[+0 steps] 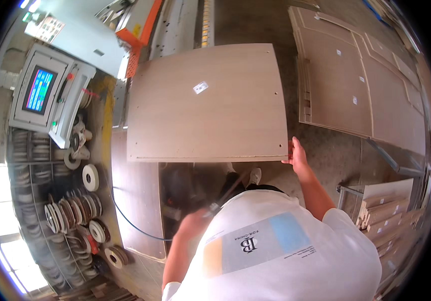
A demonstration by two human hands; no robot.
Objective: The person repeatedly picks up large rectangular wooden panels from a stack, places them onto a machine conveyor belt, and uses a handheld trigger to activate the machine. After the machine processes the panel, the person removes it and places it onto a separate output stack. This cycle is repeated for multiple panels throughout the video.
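Note:
A large rectangular wood-grain panel (205,110) with a white label and small drilled holes lies in front of me, its far left part by the machine. My right hand (298,154) grips its near right corner, the fingers partly hidden at the edge. Close to my body, my left hand (195,223) is smeared by motion but closed around what looks like an air blow gun (214,206) with a thin nozzle. A blue hose (135,228) runs toward that hand; where it joins is hidden behind my arm.
At left stands a control panel with a lit screen (40,90), above a rack with several edge-banding rolls (72,210). An orange machine guard (134,42) rises beyond the panel. Stacked panels (336,75) fill the right; narrow boards (383,208) sit on a cart. Another board (137,200) is below left.

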